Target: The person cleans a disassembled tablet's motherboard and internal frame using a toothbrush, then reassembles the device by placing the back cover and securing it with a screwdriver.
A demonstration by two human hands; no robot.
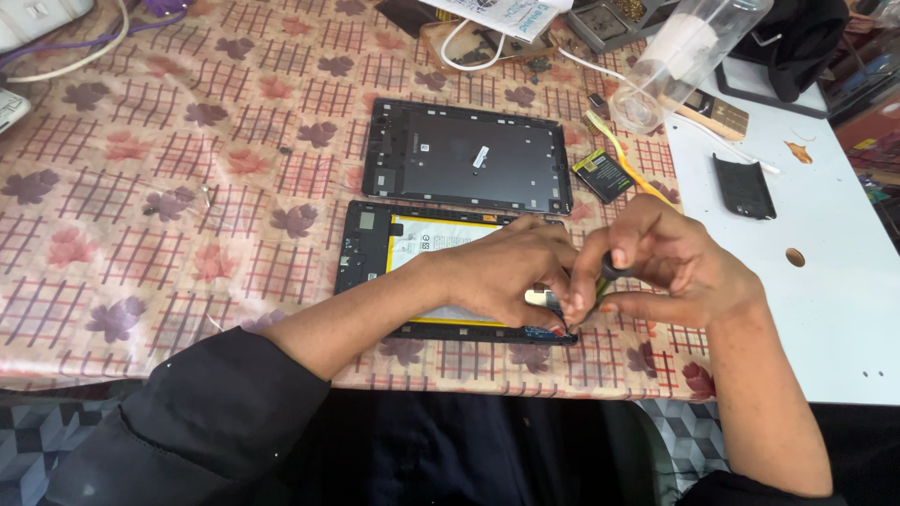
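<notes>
An opened tablet body (370, 248) with a yellow-edged white battery (436, 239) lies on the patterned tablecloth. My left hand (511, 272) rests on its right end, fingertips pinching at a small pale part near the lower right corner. My right hand (670, 262) grips a small dark-handled screwdriver (607, 276), its tip pointing down at that same corner beside my left fingers. The tablet's removed back cover (469, 155) lies flat just beyond, inside facing up.
A small black battery (602, 174) and yellow pry tool (619, 155) lie right of the cover. A white board (825, 309) at right holds a black phone back (742, 186) and a gold phone (717, 112). A clear plastic tube (684, 52), cables and papers crowd the far edge.
</notes>
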